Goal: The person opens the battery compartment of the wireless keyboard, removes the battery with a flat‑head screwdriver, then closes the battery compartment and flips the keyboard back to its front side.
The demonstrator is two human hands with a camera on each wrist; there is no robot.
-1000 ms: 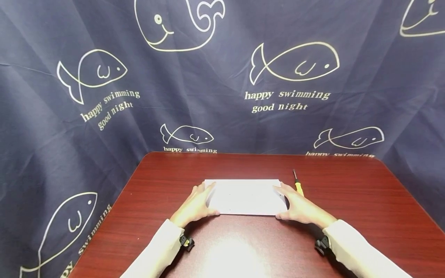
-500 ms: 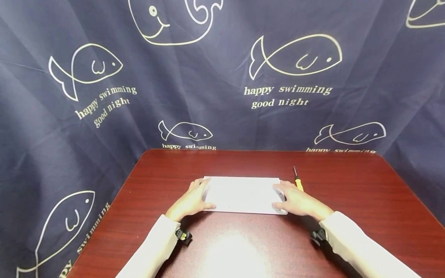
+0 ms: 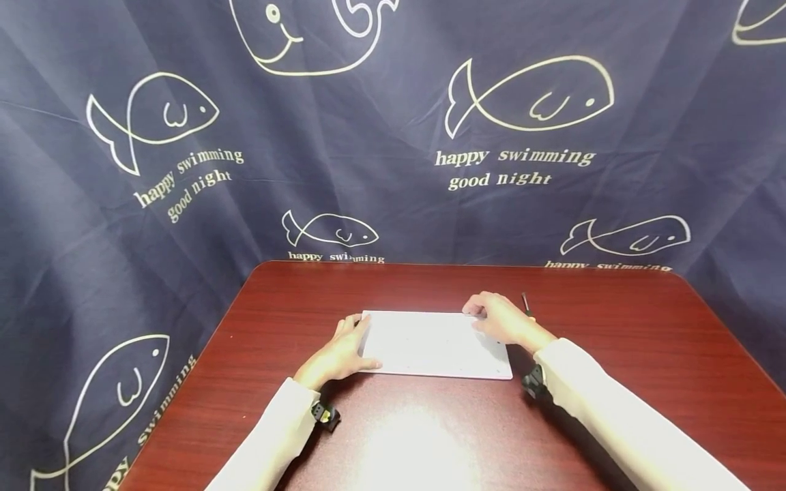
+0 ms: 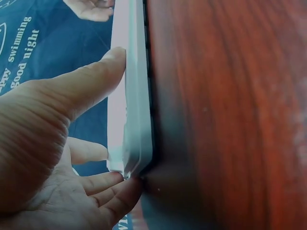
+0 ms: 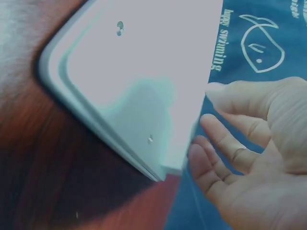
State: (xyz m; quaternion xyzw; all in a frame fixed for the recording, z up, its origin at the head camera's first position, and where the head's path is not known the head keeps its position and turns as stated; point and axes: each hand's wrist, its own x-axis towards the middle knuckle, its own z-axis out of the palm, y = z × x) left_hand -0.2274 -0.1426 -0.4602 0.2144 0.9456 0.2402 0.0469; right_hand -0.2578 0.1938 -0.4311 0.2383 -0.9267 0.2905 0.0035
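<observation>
Bracing the left end of the white keyboard, the left hand has its thumb on the near edge and its fingers bent against the end, gripping that end across a wide spread. The right hand is at the far edge, toward the right end, with its fingers loosely bent and its thumb apart from them; no firm hold shows, and I cannot tell whether every fingertip touches the rim. The keyboard appears face down, dark keys showing under its near edge, low at the middle of the table; whether it rests fully flat is unclear. Its upturned back shows 2 small fittings, probably screws, near the right end.

The step in hand looks like positioning the keyboard; the next move calls for a steady left hand while the right either secures the far edge or lets go cleanly. Just beside the right hand, partly hidden by it, lies a screwdriver, so sliding rightward risks a knock. There is more room leftward and toward the person; the far table edge, with the curtain behind, is nearer.
</observation>
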